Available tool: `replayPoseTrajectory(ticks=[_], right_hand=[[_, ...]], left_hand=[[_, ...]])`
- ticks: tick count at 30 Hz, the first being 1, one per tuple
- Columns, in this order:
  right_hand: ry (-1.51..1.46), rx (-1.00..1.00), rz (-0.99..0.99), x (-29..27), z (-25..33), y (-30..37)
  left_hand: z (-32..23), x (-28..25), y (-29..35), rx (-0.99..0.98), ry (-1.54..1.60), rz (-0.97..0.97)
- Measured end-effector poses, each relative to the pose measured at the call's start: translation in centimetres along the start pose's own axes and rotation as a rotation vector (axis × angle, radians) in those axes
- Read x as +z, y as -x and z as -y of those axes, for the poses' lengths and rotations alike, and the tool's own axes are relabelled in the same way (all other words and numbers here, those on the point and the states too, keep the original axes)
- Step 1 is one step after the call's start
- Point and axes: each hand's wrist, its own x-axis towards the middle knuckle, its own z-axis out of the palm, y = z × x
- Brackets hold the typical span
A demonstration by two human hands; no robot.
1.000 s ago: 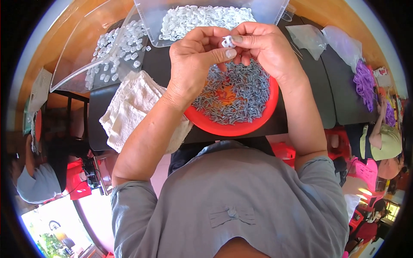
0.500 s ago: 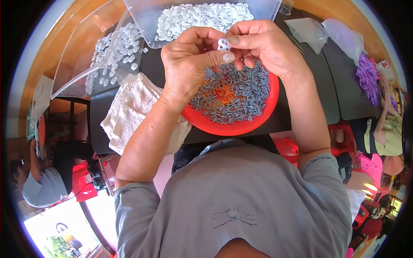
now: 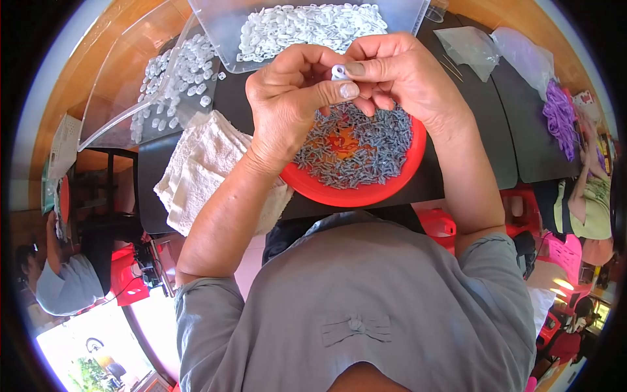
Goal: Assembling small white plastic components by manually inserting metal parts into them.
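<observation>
Between my two hands is a small white plastic piece (image 3: 339, 71) with round holes. My left hand (image 3: 292, 88) pinches it between thumb and fingers. My right hand (image 3: 403, 78) is closed on its other side, the thumb pressing at its upper right edge. Part of the piece is covered by my fingertips. Both hands hover over the far side of a red basin (image 3: 418, 153), which holds many small grey screw-like plugs (image 3: 353, 163). Beyond my hands, a clear plastic bin (image 3: 225, 39) contains a heap of similar white pieces (image 3: 307, 27).
On the left, white pieces (image 3: 196, 68) lie scattered beside a tilted clear lid (image 3: 124, 78). A folded cream towel (image 3: 202, 170) rests left of the basin. Clear plastic bags (image 3: 467, 51), thin sticks (image 3: 452, 67) and purple strands (image 3: 560, 121) are at right. Other people sit on both sides.
The white piece has turned in my fingers and less of it shows; one hole is plainly visible now. Both hands have shifted only slightly.
</observation>
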Motion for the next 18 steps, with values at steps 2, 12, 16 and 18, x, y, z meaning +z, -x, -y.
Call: replayPoseTrajectory(ticks=[2,12,16,18], right_hand=[[-0.058,0.005,0.006,0.24,0.11,0.08],[-0.176,-0.038,0.063,0.18,-0.36,-0.15],[-0.187,-0.047,0.112,-0.14,-0.46,-0.10],[-0.184,-0.043,0.126,-0.11,-0.29,0.02]], left_hand=[[0.08,0.01,0.13,0.042,0.010,0.000],[-0.14,0.09,0.34,0.064,0.103,0.015],[-0.18,0.07,0.34,0.041,0.096,0.016],[0.10,0.17,0.27,0.036,0.106,0.020]])
